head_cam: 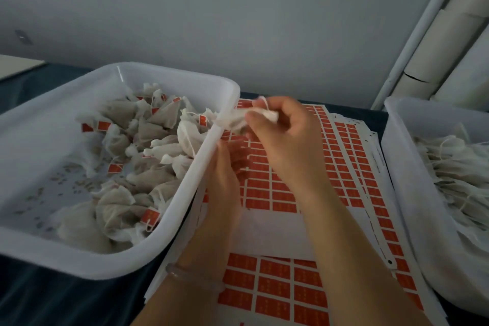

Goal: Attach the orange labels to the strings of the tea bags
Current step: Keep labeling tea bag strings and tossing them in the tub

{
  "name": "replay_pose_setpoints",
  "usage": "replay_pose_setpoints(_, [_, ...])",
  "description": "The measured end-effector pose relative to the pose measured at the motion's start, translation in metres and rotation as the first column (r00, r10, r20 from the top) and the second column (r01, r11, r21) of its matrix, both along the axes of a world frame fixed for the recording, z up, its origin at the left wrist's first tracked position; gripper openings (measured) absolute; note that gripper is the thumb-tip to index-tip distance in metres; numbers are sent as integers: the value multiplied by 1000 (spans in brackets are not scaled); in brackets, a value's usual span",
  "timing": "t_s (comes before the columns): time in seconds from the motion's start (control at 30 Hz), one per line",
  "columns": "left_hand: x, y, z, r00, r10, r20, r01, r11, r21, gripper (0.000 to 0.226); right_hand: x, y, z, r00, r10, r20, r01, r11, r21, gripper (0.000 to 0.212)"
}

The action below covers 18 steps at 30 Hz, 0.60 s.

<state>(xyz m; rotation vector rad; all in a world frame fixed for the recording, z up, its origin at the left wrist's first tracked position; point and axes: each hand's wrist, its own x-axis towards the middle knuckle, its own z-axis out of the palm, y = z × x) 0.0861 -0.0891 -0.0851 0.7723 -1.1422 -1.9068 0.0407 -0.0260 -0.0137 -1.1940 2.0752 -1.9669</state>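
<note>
Tea bag (235, 122) blurred in right hand (283, 137)

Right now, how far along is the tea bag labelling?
Done: a pile of labelled bags lies in the left bin. In hand: the right hand pinches one tea bag just past that bin's rim; the left hand is down on the label sheets, its grip blurred. Left: the right bin holds a heap of unlabelled bags, and many orange labels remain on the sheets.
</note>
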Motion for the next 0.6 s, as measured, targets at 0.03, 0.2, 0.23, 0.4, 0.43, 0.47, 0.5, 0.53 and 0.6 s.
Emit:
replay_pose_setpoints(0.03, [-1, -1, -1, 999, -45, 28, 44, 998, 33, 44, -2, -12, 9, 999, 35, 21, -35, 999, 8, 13])
replay_pose_setpoints(0.2, [-3, -3, -5, 1000, 23, 10, -23, 1000, 4, 34, -6, -30, -12, 998, 11, 68, -20, 993, 119, 20])
replay_pose_setpoints(0.23, [-3, -2, -5, 1000, 17, 6, -17, 998, -54, 35, -6, -25, -23, 997, -28, 65, 18, 988, 156, 13])
replay_pose_setpoints(0.4, [-3, 10, -9, 995, -44, 90, 73, 936, -343, 24, -15, 21, -69, 953, -229, 197, 181, 956, 231, 18])
replay_pose_setpoints(0.43, [-3, 14, -8, 993, -71, 96, 103, 911, -398, 20, -18, 31, -75, 935, -267, 234, 212, 949, 235, 17])
replay_pose_setpoints(0.47, [-4, 20, -6, 989, -104, 106, 141, 879, -455, 16, -21, 41, -80, 916, -301, 265, 239, 941, 240, 16])
replay_pose_setpoints(0.5, [-4, 26, -4, 983, -131, 129, 180, 839, -514, 14, -23, 49, -84, 897, -327, 297, 264, 936, 234, 14])
replay_pose_setpoints(0.53, [-6, 32, -1, 975, -142, 172, 217, 788, -576, 16, -27, 55, -87, 878, -346, 331, 289, 934, 210, 12])
replay_pose_setpoints(0.6, [-15, 46, 11, 951, -127, 280, 289, 684, -670, 23, -33, 63, -90, 845, -367, 389, 340, 930, 141, 6])
